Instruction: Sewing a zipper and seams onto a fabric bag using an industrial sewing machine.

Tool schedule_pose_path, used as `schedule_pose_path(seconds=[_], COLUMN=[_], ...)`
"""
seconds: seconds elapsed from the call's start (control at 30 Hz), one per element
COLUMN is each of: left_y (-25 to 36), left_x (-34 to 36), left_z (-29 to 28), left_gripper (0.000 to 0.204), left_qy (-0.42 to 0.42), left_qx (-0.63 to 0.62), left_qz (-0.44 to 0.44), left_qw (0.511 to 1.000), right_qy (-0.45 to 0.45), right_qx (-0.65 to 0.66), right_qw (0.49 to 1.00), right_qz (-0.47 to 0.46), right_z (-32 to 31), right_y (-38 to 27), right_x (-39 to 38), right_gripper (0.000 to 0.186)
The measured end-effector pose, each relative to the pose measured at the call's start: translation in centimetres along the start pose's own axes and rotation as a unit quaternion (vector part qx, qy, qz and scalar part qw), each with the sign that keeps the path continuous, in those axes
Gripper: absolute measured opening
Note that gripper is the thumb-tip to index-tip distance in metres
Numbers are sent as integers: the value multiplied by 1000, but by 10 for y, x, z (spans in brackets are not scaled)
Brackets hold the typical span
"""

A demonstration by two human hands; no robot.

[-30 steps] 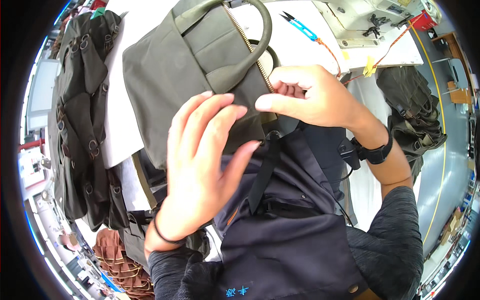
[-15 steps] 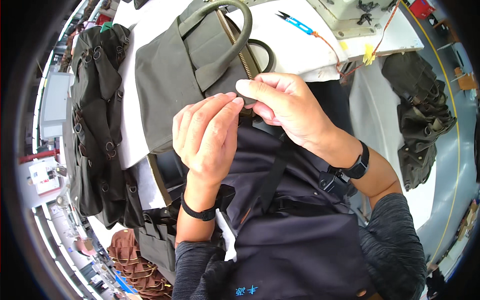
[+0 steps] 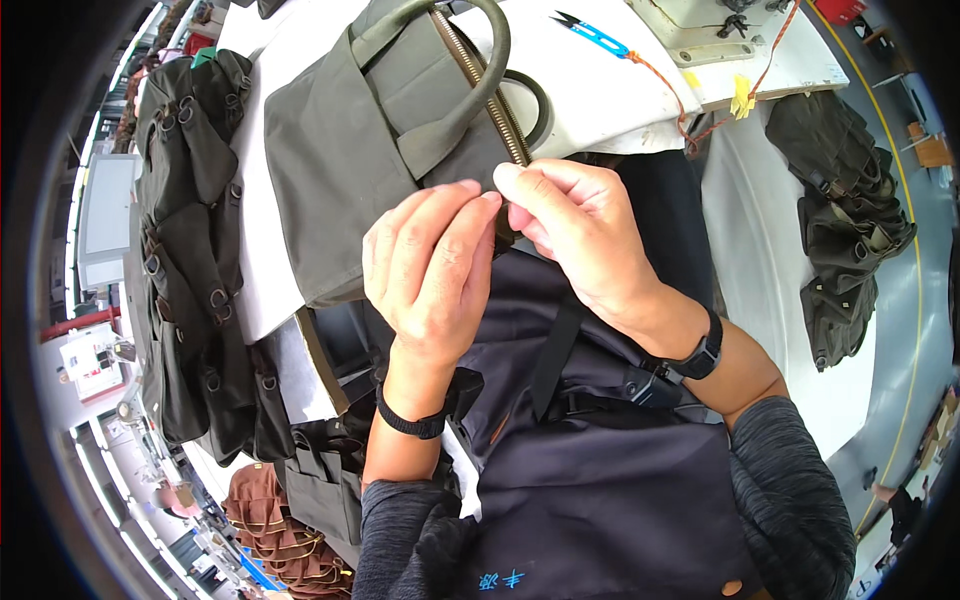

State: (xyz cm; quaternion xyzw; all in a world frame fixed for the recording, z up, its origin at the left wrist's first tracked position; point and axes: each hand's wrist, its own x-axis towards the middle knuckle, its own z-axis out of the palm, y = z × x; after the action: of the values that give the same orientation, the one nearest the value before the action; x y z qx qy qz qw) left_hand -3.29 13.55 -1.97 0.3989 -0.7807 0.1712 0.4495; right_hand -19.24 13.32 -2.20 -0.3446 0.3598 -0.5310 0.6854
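Note:
An olive-green handbag [image 3: 330,190] lies on the white tabletop in front of me, its round handles [image 3: 495,75] standing up. A brass-toothed zipper [image 3: 490,95] runs along its top toward my hands. My left hand [image 3: 430,265], fingers bent and tips drawn together, is by the near end of the zipper. Close beside it, my right hand [image 3: 585,225] pinches with thumb and forefinger. The fingertips of both hands nearly meet, and whatever is between them is hidden. The bag's near end is partly behind my hands.
Blue thread snips [image 3: 597,38] on an orange cord lie beyond the bag, near a pale machine base [image 3: 700,35]. Dark green bags hang at the left [image 3: 190,250] and lie piled at the right [image 3: 840,220]. Brown bags [image 3: 275,525] are stacked at lower left. A dark apron [image 3: 610,500] covers my lap.
Both hands have shifted slightly right. A dark tab that showed between my fingertips is now hidden, and more of the zipper's near end shows.

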Motion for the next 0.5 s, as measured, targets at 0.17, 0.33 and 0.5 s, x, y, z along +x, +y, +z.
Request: schedule_pose_path(seconds=[0.17,0.33,0.5], left_y=[-4,-5,-9], left_x=[-4,-4,-5], left_z=[4,4,2], left_gripper=[32,29,29], left_qy=[-4,-11,-33], left_qx=[-34,-24,-32], left_qz=[12,9,14], left_qw=[999,1000,999], right_qy=[5,3,2], right_qx=[-57,-47,-56], right_qw=[998,999,998], right_qz=[-20,-14,10], right_z=[-3,-4,-9], right_y=[1,6,7], right_x=[3,6,4], right_gripper=[32,29,35])
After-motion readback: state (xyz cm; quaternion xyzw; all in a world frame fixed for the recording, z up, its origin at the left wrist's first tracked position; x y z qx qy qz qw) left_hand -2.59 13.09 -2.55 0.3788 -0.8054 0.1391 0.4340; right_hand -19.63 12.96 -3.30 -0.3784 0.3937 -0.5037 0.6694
